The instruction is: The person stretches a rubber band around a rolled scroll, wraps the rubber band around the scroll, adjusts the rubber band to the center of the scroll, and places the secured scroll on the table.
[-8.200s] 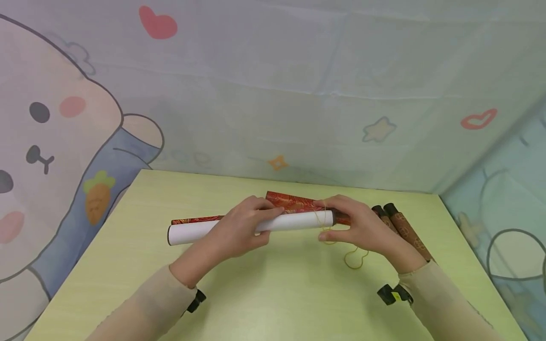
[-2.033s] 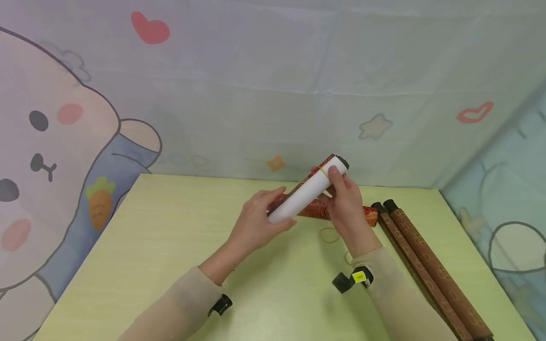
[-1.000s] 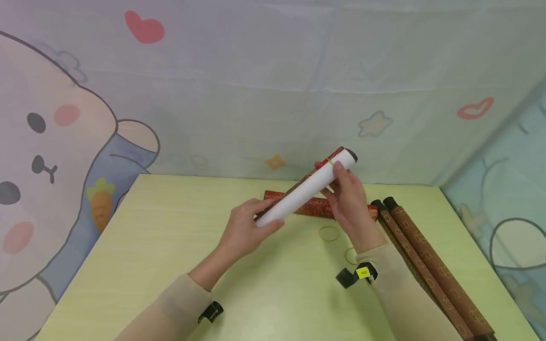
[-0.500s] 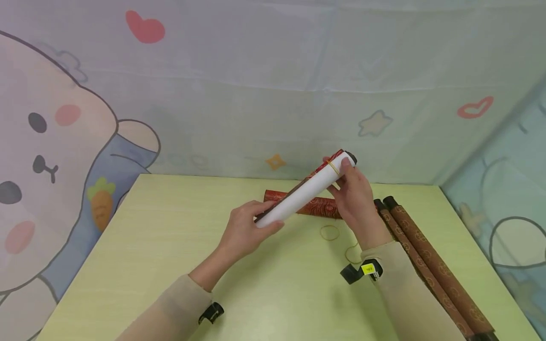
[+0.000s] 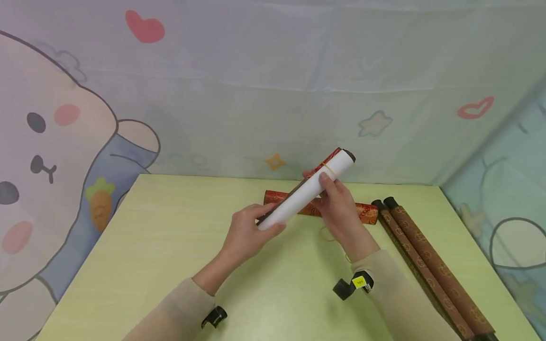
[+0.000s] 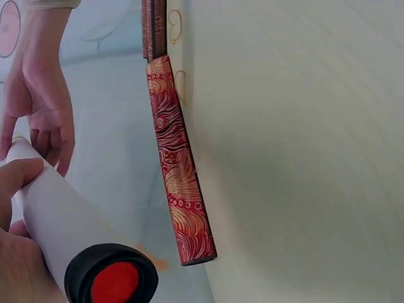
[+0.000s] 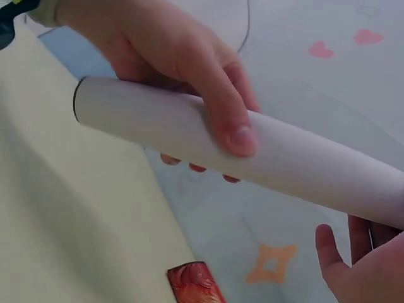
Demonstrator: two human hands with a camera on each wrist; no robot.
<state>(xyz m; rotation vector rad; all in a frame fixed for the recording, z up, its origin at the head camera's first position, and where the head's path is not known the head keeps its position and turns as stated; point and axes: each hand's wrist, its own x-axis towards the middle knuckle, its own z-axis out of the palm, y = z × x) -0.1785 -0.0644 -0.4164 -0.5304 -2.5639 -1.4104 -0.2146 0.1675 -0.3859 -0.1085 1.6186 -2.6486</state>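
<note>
A rolled white-backed scroll (image 5: 304, 189) slants up to the right above the table, with a red patterned strip along its upper side and dark ends. My left hand (image 5: 245, 232) grips its lower end; the right wrist view shows that thumb across the roll and fingertips below. My right hand (image 5: 341, 213) holds the upper half, thumb on the white side and some fingers hidden behind. Just beyond that thumb, a thin yellow rubber band (image 5: 327, 167) circles the roll. In the left wrist view the near end of the scroll shows a black ring (image 6: 112, 274) around a red centre.
On the table (image 5: 170, 237) behind the hands lies a red-and-gold patterned roll (image 5: 367, 213). A loose rubber band (image 5: 326, 234) lies before it; another is mostly covered by the right wrist. Two brown patterned scrolls (image 5: 439, 270) with black ends lie along the right side.
Since the oldest frame the scroll has been raised and tilted, and a band now encircles it. Over the last half second my right hand has slid down the scroll, away from the band.
</note>
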